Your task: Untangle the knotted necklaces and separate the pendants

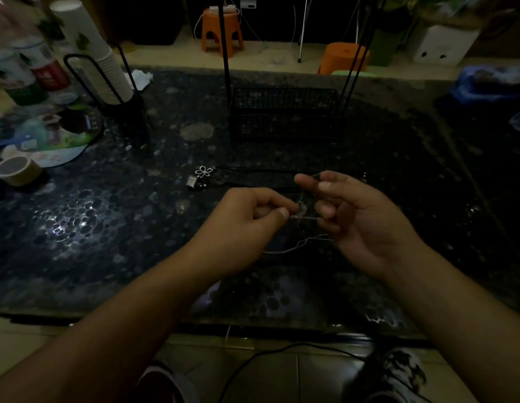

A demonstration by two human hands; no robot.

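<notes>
The table under my hands is black, speckled all over with grey and pale rounded blotches. The chain I work on is thin and silver; the flower pendant is silver-white. Beyond stand two orange stools, a black wire basket, white cups and a tan tape roll.

knot between the hands too dim and small to make out.

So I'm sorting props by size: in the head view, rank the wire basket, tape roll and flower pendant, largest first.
1. wire basket
2. tape roll
3. flower pendant

Apparent size only; the basket lies farther away.
</notes>
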